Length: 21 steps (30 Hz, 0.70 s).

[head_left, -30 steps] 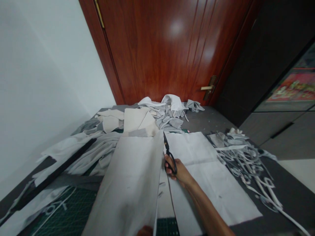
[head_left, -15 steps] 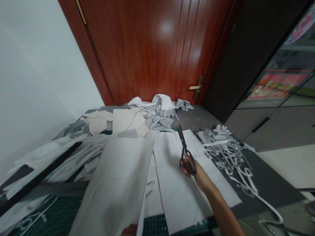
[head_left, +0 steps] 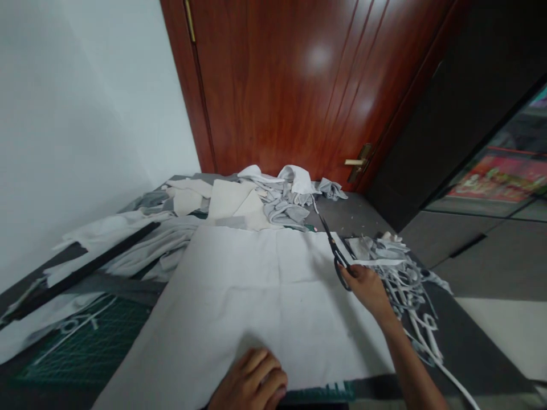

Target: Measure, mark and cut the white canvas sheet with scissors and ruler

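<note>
Right hand (head_left: 368, 289) is gripping black-handled steel scissors (head_left: 335, 250), fingers clamped on the loops, at the white cloth sheet's (head_left: 265, 296) upper right; left hand (head_left: 252, 381) is resting on its lower edge, fingers together.

A wooden door (head_left: 282, 85) with a brass handle (head_left: 356, 162) adjoins a white wall (head_left: 85, 114).

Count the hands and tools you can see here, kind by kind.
Hands: 2, the left hand and the right hand
Scissors: 1
Green cutting mat: 1
Black straight bar: 1
Total: 5
</note>
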Tool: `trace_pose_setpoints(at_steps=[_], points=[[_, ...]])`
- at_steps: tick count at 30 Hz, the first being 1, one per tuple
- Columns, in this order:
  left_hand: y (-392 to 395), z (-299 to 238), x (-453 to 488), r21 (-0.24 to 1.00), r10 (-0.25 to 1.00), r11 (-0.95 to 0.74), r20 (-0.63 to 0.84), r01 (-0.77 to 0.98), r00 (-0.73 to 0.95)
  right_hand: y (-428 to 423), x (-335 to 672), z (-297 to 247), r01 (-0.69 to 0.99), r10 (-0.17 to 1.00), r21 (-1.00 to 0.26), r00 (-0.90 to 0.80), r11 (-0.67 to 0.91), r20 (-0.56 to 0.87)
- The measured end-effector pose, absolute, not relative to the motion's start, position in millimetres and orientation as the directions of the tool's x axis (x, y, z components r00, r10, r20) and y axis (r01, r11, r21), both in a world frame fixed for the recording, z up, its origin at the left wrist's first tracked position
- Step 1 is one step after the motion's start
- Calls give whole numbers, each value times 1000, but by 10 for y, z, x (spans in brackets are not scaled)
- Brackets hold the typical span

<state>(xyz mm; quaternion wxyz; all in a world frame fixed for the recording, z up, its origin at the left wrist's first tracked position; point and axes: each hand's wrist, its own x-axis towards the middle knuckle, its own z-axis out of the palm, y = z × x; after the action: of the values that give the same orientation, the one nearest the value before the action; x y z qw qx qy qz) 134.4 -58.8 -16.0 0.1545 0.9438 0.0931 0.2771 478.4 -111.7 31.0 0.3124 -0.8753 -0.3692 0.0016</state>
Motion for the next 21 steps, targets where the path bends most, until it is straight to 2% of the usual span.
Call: trace_pose_setpoints(at_steps=[4,7,12,16,20,21], points=[[-610,-140,1331,330,291,-932,437,149,851,-1066,4767,193,702,683,-518,677,-489,274],[-573,-118,1307,280,270,-947,437,155,858,-965,4737,162,746,703,-490,635,-451,320],[-495,-263,1299,183,276,-960,469,213,839,-512,4622,241,852,780,-434,475,-292,408],[-479,-419,1297,176,310,-950,452,257,836,106,4543,371,922,847,-315,345,-225,405],[-454,-502,1293,109,284,-958,461,264,841,810,4497,526,948,880,-100,318,-303,352],[-444,-520,1298,85,276,-960,475,269,836,975,4497,559,947,883,-86,320,-310,345]])
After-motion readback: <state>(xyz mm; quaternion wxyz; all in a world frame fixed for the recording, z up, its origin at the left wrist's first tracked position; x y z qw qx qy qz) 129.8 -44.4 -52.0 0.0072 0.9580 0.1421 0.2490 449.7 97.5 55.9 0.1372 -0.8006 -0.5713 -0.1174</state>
